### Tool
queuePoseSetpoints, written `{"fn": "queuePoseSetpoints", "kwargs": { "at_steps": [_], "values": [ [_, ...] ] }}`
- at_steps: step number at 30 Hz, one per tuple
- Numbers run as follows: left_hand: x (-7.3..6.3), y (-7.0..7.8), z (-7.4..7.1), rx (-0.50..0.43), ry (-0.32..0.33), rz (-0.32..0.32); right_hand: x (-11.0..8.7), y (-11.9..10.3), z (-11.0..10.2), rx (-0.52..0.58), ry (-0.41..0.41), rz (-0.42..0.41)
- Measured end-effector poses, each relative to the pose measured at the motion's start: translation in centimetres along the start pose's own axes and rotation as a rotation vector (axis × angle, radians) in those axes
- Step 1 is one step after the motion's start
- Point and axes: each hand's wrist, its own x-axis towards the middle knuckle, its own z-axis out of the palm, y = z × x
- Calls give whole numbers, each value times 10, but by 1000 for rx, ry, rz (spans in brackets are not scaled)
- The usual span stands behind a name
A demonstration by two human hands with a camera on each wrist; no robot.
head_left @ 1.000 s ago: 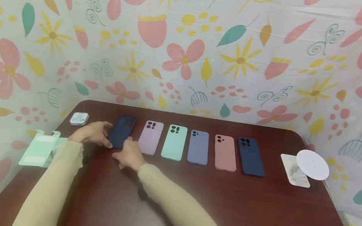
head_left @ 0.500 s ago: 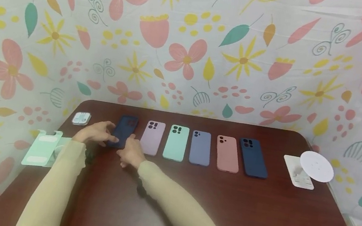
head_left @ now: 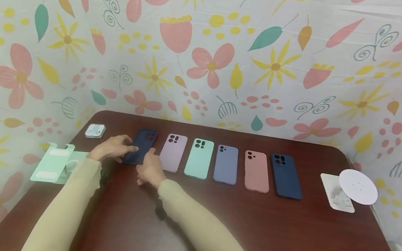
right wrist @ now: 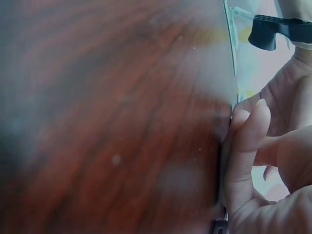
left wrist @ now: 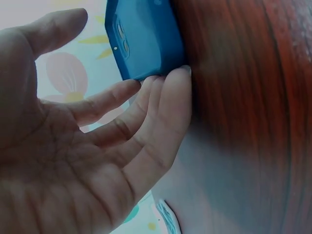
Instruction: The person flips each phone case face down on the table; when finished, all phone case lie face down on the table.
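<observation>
In the head view a dark navy phone case (head_left: 142, 143) lies flat at the left end of a row of phone cases, camera cut-out at the far end. My left hand (head_left: 113, 148) is at its left side, thumb over the case. In the left wrist view, the fingertips (left wrist: 178, 80) touch the edge of the case (left wrist: 146, 36), and the thumb stands apart from it. My right hand (head_left: 151, 169) is at the case's lower right, its index finger pointing up along the right edge. The right wrist view shows my right hand (right wrist: 248, 156) low against the tabletop, its contact partly hidden.
Rightward in the row lie a lilac case (head_left: 172, 154), a mint case (head_left: 199, 160), a blue-grey case (head_left: 226, 166), a pink case (head_left: 257, 173) and another navy case (head_left: 287, 177). Boxed earphones (head_left: 95, 131) and a mint stand (head_left: 50, 163) are left; a white stand (head_left: 357, 186) is right.
My left thumb has gone from the navy case's lower left corner to over its surface. The right hand has shifted slightly along with it. The head view has turned a little left.
</observation>
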Motion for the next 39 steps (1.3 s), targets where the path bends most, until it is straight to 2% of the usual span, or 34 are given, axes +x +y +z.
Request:
{"fn": "queuePoseSetpoints", "kwargs": {
  "at_steps": [6,14,19,24,27,36,39],
  "values": [
    [1,-2,3,13,33,-9,-9,0,-8,50,-2,-39],
    [-2,3,7,21,68,-16,1,9,-6,92,14,-72],
    [-1,8,8,40,88,-36,-9,3,-11,80,22,-108],
    [-1,11,10,57,78,-31,-24,-6,-16,76,33,-150],
    [-2,12,11,55,75,-27,-25,-6,-16,65,38,-168],
    [1,13,13,-8,64,-45,-5,6,-5,41,45,-159],
    [3,11,14,-72,38,-34,-8,4,-8,59,28,-149]
  ]
}}
